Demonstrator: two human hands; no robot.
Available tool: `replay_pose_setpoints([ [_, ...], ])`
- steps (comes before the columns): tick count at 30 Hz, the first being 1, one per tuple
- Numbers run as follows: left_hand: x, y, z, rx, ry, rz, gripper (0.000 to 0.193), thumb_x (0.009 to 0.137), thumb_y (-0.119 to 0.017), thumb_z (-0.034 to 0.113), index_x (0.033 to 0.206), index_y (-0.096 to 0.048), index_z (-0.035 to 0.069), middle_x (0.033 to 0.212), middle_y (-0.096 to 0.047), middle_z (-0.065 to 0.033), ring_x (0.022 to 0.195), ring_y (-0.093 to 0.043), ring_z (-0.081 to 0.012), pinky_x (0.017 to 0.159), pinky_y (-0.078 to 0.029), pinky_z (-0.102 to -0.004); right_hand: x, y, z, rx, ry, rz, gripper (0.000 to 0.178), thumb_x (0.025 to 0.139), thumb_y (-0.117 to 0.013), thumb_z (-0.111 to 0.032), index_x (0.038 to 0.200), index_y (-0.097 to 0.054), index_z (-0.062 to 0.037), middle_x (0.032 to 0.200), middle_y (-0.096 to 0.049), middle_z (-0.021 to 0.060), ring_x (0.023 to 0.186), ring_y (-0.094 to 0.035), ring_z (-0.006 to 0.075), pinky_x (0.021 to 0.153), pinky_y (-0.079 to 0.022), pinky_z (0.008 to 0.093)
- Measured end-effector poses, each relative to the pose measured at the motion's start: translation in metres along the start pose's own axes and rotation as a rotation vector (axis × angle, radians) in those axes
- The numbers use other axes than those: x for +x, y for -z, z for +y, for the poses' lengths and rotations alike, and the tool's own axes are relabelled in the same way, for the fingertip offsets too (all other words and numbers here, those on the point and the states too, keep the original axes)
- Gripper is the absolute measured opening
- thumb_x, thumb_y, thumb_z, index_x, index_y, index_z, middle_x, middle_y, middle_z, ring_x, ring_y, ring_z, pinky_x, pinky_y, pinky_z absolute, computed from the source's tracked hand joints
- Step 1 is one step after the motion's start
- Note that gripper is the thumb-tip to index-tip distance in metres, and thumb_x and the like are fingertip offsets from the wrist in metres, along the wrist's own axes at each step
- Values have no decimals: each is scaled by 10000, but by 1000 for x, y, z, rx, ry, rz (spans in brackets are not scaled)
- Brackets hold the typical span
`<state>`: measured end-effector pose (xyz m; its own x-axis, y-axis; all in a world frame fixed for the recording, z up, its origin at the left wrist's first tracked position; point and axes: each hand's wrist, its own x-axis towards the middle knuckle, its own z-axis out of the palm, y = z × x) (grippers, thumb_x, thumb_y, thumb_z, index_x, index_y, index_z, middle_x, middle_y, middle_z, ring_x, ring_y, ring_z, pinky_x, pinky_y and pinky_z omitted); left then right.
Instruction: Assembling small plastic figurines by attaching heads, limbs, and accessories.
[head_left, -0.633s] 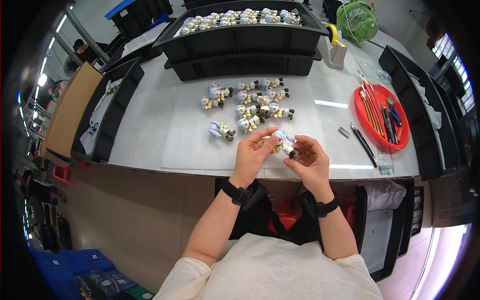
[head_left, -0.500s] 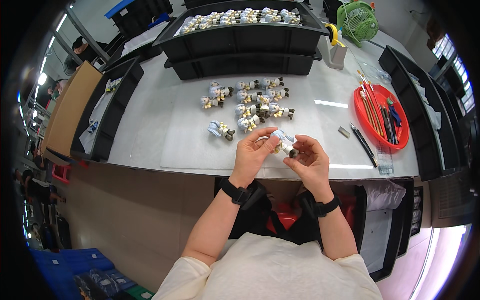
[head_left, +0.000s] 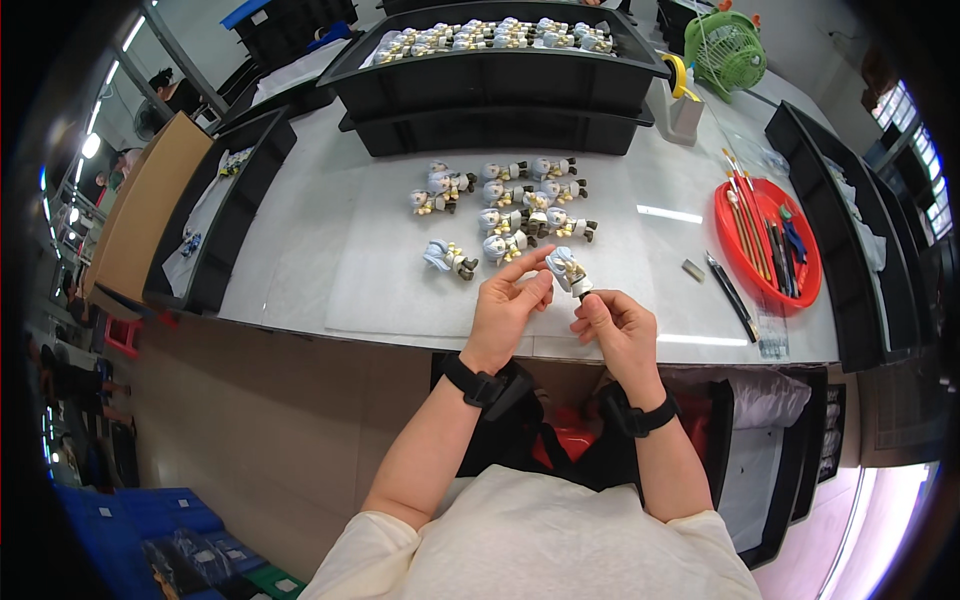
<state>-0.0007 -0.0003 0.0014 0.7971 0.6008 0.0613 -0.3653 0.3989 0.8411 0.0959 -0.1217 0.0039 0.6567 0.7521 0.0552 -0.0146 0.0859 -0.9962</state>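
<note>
My right hand point(head_left: 622, 327) pinches a small figurine point(head_left: 568, 272) by its dark feet, between thumb and fingers. The figurine has pale blue hair and a white and yellow outfit, and its head points up and to the left. Beside the head is my left hand point(head_left: 508, 308), thumb and forefinger apart. Whether the left fingertips graze the hair is hard to tell. Several like figurines point(head_left: 505, 194) lie in loose rows on the table, and a single figurine point(head_left: 450, 258) rests left of them, near my left hand.
Stacked black trays point(head_left: 490, 95) holding rows of figurines stand at the back. At right, a red oval dish point(head_left: 727, 215) contains brushes and pens. A black pen point(head_left: 733, 297) and small grey block point(head_left: 693, 270) lie beside it. Black bins point(head_left: 215, 292) flank the table; a green fan point(head_left: 727, 52) stands behind.
My left fingers have loosened from the figurine's head and moved slightly apart. My right hand now grips the feet, and the figurine has turned more upright. The view has shifted slightly.
</note>
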Motion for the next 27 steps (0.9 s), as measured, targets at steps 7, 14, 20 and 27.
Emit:
replay_pose_setpoints([
  [7,1,-2,-3,117,-36,79,252,832,-567,112,1069,-553,28,770,-571,17,630,-473,-36,556,-372,-168,0,-1,-1,21,-22,-33,397,881,-477,-325,830,-588,53,678,-575,71,581,-562,114,496,-445,213],
  [14,2,-2,-4,148,-32,87,245,833,-569,119,1055,-555,18,745,-576,13,610,-466,-33,541,-369,-167,0,0,1,20,-21,-37,397,885,-470,-325,828,-588,50,674,-573,66,570,-550,105,493,-437,210],
  [20,1,-5,-1,149,-34,110,254,843,-559,141,1064,-553,18,743,-570,6,614,-467,-33,546,-365,-161,0,1,2,-1,-23,-37,334,866,-520,-276,859,-588,51,685,-579,64,575,-551,101,505,-443,205],
  [27,3,0,-6,65,-45,77,291,847,-559,209,1071,-550,22,761,-582,-9,617,-471,-37,562,-365,-158,-2,-4,1,-29,54,33,234,790,-620,-87,966,-543,47,787,-582,52,642,-555,89,565,-469,198],
])
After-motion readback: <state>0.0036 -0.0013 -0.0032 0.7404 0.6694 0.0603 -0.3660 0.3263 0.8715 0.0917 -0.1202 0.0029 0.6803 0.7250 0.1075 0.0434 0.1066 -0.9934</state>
